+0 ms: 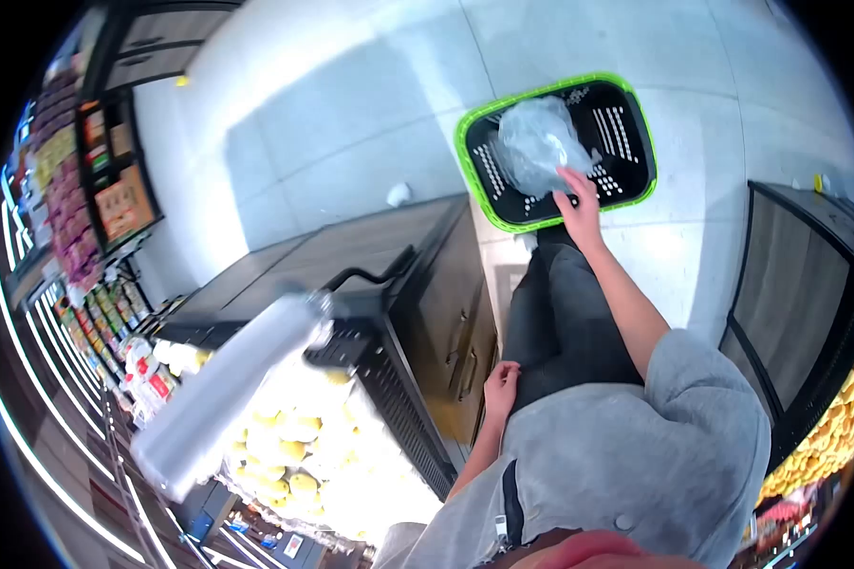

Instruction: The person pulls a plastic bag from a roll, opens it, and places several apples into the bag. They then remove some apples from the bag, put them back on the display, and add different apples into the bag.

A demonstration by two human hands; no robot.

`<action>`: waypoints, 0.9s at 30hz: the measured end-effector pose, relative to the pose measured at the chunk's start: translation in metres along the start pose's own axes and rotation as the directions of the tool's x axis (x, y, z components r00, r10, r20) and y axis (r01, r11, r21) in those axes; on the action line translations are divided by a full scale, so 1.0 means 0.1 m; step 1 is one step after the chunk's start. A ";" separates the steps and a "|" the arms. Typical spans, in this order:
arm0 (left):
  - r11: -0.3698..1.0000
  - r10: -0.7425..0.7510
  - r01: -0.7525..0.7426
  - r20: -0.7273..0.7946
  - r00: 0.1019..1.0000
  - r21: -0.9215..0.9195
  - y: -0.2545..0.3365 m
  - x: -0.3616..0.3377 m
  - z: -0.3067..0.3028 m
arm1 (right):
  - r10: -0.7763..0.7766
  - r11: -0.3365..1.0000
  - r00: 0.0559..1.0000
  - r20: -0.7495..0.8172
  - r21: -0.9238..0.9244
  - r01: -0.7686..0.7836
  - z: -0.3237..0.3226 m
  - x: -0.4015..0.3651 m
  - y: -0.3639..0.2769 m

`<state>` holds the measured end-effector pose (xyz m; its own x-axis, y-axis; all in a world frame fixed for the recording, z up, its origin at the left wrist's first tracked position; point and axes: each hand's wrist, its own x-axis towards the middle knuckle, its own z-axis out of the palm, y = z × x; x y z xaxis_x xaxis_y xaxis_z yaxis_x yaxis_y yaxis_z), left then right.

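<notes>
A clear plastic bag [541,142] lies in a black shopping basket with a bright green rim [552,85] on the floor. My right hand [581,204] reaches down over the basket's near side, thumb and forefinger apart, fingertips at the edge of the bag. Whether they touch it is hard to tell, and the bag's contents cannot be made out. Beside my thigh hangs my left hand [501,389], its fingers loosely curled with nothing visible in them.
At my left is a display stand [446,351] with yellow fruit [294,460] on top and a roll of plastic bags [232,394] above it. Another wooden stand [797,284] is at my right. Shelves of goods [119,209] line the far left. A small white object [399,194] lies on the floor.
</notes>
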<state>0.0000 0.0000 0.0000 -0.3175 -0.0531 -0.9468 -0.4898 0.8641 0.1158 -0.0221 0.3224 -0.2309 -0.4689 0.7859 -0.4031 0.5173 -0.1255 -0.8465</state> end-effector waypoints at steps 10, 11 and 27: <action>0.565 0.562 -0.414 -0.035 0.826 -0.714 1.56 0.85 0.00 | 0.120 0.395 0.992 -0.048 0.919 -0.003 -2.16 0.41 -1.41; 0.555 0.608 -0.422 0.003 0.794 -0.717 1.65 0.84 0.04 | 0.139 0.450 0.989 -0.048 0.893 -0.020 -2.20 0.29 -1.42; 0.144 0.903 -0.353 -0.023 0.428 -0.924 1.36 0.03 0.43 | 0.184 0.940 0.974 0.130 0.268 -0.213 -2.18 -0.74 -1.01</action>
<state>-0.0329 0.1389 0.0003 -0.5970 0.7465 -0.2937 -0.7088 -0.3194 0.6289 0.1166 0.4090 -0.0402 -0.4551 0.6638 -0.5935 0.3945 -0.4472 -0.8027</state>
